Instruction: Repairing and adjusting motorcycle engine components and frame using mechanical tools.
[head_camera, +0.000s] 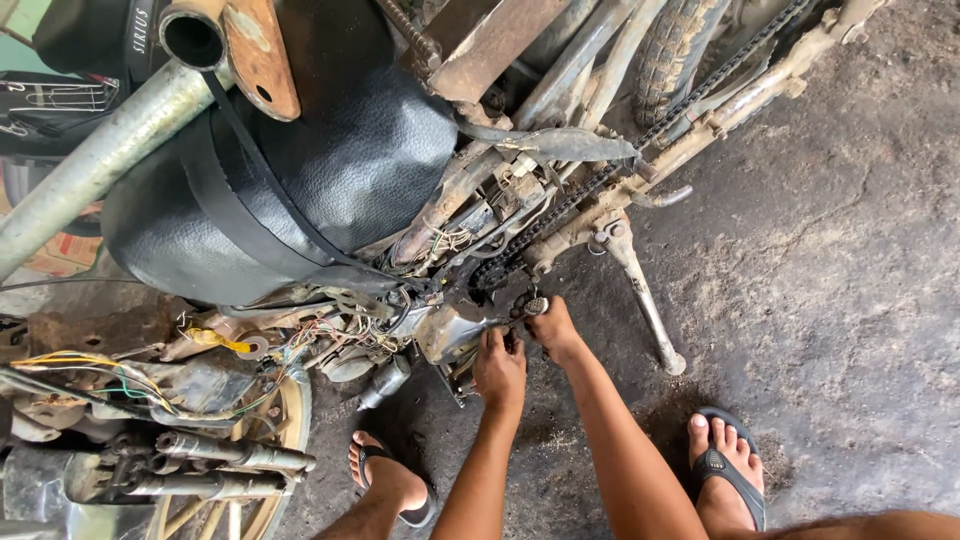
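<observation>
Two forearms enter from the bottom edge, both extended forward and slightly left toward the underside of a stripped motorcycle (400, 200). Left hand (499, 368): back of hand up, wrist straight, fingers curled closed onto the engine casing (450, 330), a dull grey metal housing low on the frame; what they grip beneath the knuckles cannot be told. Right hand (553, 328): just beside the left, nearly touching it, fingers bent closed around a small metal part (534, 305) at the casing's right end, directly below the drive chain (600, 170).

Counts: two hands, two feet in dark flip-flops (728, 470) on the concrete floor (850, 300), one foot either side of the arms. One black seat (300, 170), upper left. One side stand (645, 300), down, its tip on the floor right of the hands. One knobby rear tyre (675, 40), top. One spoked wheel (250, 470), lower left, near a tangle of coloured wires (300, 340).
</observation>
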